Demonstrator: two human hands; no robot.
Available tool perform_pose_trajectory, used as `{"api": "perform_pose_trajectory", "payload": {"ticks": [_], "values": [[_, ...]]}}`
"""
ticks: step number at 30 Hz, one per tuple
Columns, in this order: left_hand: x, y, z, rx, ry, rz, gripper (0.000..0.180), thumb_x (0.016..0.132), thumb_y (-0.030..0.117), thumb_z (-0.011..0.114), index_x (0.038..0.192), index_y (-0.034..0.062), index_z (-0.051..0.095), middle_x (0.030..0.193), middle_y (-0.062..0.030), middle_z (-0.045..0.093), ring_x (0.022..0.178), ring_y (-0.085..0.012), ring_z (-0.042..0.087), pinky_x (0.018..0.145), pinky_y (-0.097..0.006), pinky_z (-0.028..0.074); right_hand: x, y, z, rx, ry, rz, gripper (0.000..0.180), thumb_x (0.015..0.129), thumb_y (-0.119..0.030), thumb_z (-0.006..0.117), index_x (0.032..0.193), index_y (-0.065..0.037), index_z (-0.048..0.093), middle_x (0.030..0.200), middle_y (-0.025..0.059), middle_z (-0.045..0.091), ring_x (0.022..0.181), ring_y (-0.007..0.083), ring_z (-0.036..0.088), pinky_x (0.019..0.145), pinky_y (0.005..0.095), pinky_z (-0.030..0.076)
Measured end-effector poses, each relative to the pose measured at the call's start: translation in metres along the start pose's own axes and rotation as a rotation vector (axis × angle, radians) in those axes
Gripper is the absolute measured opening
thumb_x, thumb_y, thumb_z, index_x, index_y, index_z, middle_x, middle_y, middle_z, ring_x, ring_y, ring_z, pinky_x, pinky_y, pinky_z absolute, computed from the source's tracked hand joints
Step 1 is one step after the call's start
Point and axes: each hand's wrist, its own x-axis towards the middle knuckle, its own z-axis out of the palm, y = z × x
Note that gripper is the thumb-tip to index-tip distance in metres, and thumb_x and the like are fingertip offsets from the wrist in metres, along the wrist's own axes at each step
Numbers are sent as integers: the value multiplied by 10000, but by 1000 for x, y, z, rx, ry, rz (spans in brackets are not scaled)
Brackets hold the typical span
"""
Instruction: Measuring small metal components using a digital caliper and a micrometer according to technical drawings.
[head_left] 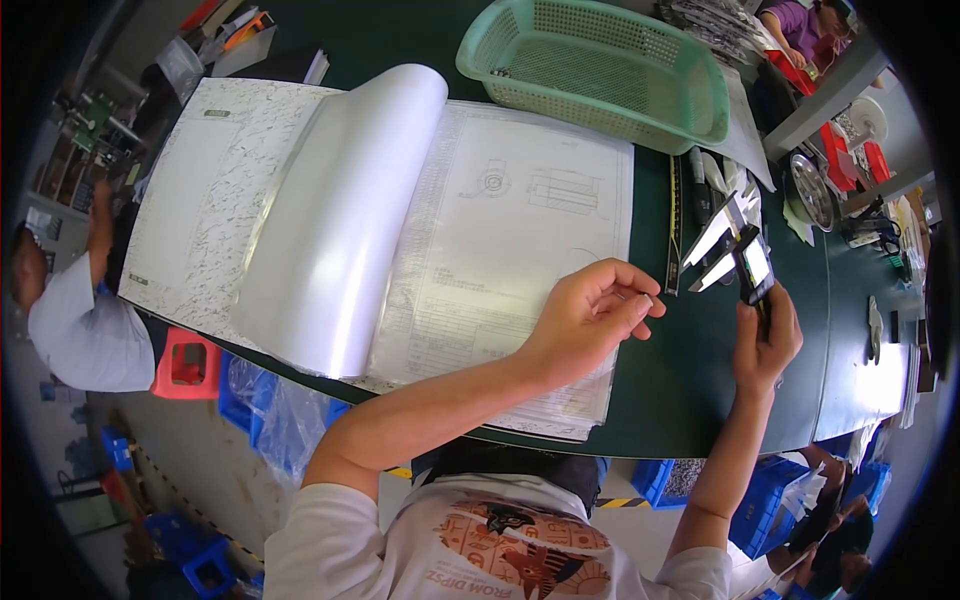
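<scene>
My right hand (770,342) is wrapped round a digital caliper (752,264), its display turned up and its jaws spread apart, pointing left. Just to the left of those jaws, my left hand (598,312) is closed in a pinch. Something small may show at the fingertips, but I cannot make out what it is. Beneath that hand lies an open binder (500,270) of technical drawings in clear sleeves. One glossy sleeve (345,220) curls up in the middle of it.
A pale green mesh basket (600,112) stands behind the binder, with a few small parts in its left corner. A ruler (675,225) and a dark-handled tool (699,185) lie between binder and caliper. Farther right are a metal bowl (812,190) and pliers (874,330). People sit nearby.
</scene>
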Motion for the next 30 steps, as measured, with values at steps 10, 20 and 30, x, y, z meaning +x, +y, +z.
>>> {"api": "perform_pose_trajectory", "payload": {"ticks": [10, 20, 30], "values": [[0, -1, 0, -40, -3, 39, 153, 839, 109, 510, 964, 21, 501, 831, -50, 540, 736, -103, 532, 653, -230, 442, 1, 2, -2, 21, -31, -43, 261, 717, -101, 590, 907, 60, 513, 656, 70, 474, 474, 100, 400, 444, 206, 326], [0, 2, -6, -189, 30, -59, 171, 817, 95, 515, 973, 27, 492, 895, -78, 560, 742, -115, 529, 661, -244, 439, 9, 18, -14, -88, 158, 210, 220, 710, -151, 628, 841, 11, 558, 552, 43, 439, 460, 102, 385, 438, 219, 313], [2, 0, -5, -151, 66, -64, 154, 820, 99, 511, 955, 25, 503, 875, -80, 561, 709, -109, 523, 648, -243, 427, 8, 69, -54, -637, 69, 985, 561, 672, -607, 528, 685, -48, 571, 647, 113, 576, 644, 297, 558, 588, 364, 417]]}}
